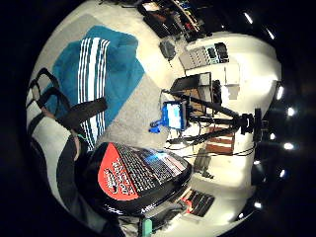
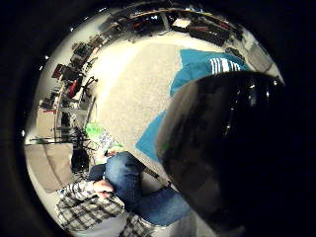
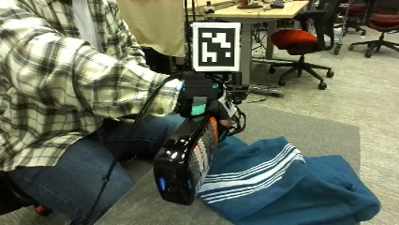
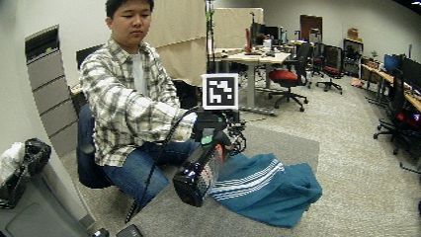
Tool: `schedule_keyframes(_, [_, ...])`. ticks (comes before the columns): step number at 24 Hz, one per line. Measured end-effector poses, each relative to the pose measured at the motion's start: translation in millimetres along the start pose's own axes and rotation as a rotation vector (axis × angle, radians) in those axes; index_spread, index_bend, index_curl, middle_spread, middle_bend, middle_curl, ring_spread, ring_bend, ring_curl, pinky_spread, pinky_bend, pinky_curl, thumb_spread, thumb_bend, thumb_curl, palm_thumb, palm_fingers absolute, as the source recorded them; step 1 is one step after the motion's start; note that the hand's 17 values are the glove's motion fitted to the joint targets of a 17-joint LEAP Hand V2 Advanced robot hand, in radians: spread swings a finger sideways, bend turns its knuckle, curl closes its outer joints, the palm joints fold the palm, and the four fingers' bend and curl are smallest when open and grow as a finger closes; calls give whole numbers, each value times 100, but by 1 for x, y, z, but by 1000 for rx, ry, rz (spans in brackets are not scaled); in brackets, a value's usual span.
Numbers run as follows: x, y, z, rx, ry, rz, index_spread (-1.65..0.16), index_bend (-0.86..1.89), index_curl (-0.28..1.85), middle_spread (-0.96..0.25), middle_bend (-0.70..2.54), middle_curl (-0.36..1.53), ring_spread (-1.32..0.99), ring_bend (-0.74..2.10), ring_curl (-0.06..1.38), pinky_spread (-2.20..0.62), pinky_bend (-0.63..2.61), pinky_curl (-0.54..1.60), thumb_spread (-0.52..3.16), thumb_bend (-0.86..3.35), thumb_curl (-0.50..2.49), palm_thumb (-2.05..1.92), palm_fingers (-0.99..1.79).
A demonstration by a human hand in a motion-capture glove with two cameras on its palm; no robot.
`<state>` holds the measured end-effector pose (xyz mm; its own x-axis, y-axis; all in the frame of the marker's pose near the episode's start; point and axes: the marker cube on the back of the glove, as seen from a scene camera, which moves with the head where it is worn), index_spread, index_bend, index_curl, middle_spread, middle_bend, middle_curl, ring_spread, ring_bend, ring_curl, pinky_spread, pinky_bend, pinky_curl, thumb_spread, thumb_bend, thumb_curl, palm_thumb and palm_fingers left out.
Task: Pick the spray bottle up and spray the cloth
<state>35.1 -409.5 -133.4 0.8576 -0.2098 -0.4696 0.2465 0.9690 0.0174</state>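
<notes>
The gloved right hand [image 3: 201, 99] gripped the spray bottle [image 3: 186, 161] by its upper end, its long axis slanting down beside the blue cloth [image 3: 293, 187].

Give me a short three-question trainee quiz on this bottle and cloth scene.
1. True or false: the right hand holds the bottle off the surface.
2. What pattern is on the teal cloth?
3. The bottle is: A) lying on the cloth, B) tilted in the hand beside the cloth, C) standing upright on the surface.

Key: 1 true. 2 white stripes. 3 B.
</notes>
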Motion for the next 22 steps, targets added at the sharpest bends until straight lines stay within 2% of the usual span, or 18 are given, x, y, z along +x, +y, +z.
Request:
schedule_keyframes(5, [-12, 0, 3, -15, 65, -60, -23, 37, 56, -13, 57, 50, -22, 62, 46, -16, 44, 37, 5, -3, 80, 102, 135])
schedule_keyframes(14, [-17, 2, 5, -29, 140, -57, -23, 37, 56, -13, 57, 50, -23, 62, 46, -16, 44, 37, 5, -3, 80, 102, 136])
schedule_keyframes(22, [-16, 2, 2, -10, 94, -64, -23, 37, 56, -13, 57, 51, -23, 61, 46, -16, 44, 37, 5, -3, 80, 102, 136])
